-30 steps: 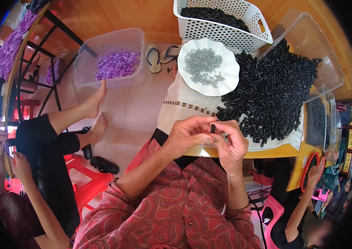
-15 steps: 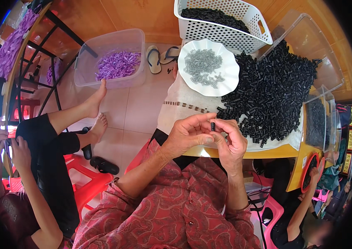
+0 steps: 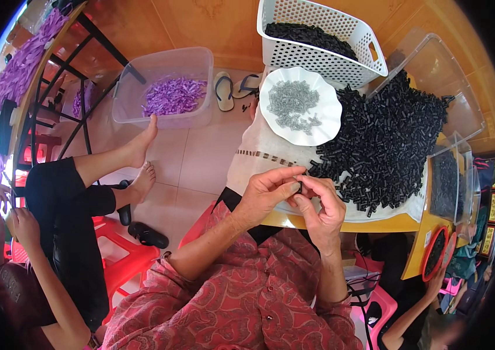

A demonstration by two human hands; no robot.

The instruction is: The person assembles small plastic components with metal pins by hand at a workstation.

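Close together above the table's near edge, my two hands pinch one small black tubular plastic piece (image 3: 299,187). My left hand (image 3: 259,198) grips it between thumb and forefinger. Curled fingers of my right hand (image 3: 324,211) close on its other side, and fingertips cover most of it. Just beyond them a large heap of similar black pieces (image 3: 390,140) spreads over a pale cloth (image 3: 247,169). Left of the heap stands a white plate with a wavy rim (image 3: 330,129), holding many tiny greyish, see-through pieces (image 3: 294,99) too small to identify.
A white perforated basket (image 3: 323,58) of black pieces stands behind the plate. Clear plastic bins (image 3: 451,175) flank the heap. On the floor are a clear tub (image 3: 201,119) of purple pieces and sandals (image 3: 224,92). Other people sit at left, near a red stool (image 3: 128,251), and lower right.
The black piece has turned and now shows less between my fingertips. My fingers have shifted around it. The view has tilted slightly, and the table contents sit lower in it.
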